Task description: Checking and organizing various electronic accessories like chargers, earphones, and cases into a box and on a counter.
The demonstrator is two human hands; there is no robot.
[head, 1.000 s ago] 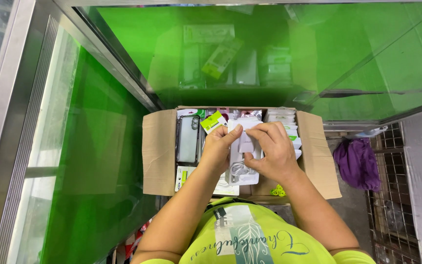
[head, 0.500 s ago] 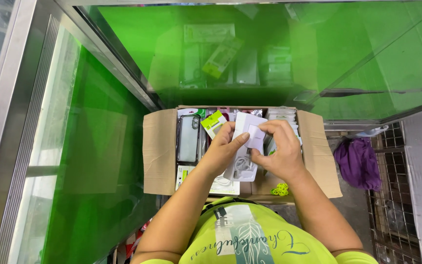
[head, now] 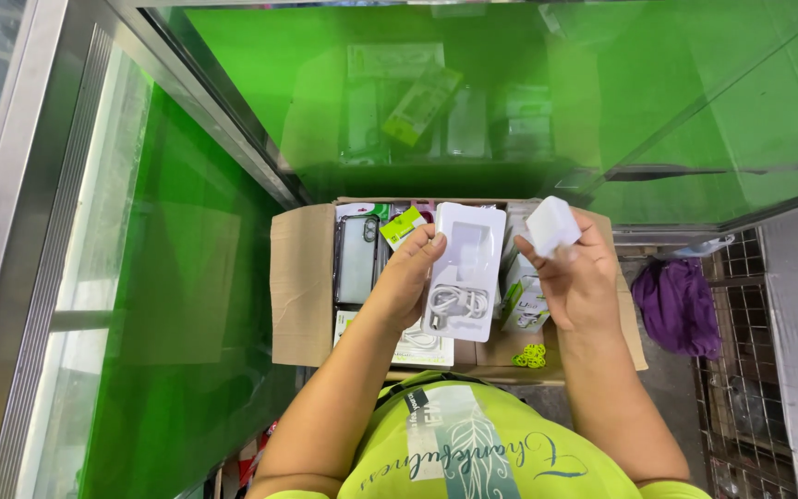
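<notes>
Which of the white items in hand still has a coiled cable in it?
The white plastic tray in the left hand: a coiled white cable sits in its lower part. The small white block in the right hand has none.

Our hands have parted: our right hand (head: 576, 277) has lifted the white charger block (head: 552, 225) out, while our left hand (head: 408, 277) now holds the white tray (head: 465, 268) alone, coiled cable (head: 455, 301) exposed.

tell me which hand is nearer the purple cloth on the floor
Right. The right hand, holding a small white block, is just left of the purple cloth; the left hand is farther off, holding the white tray.
</notes>
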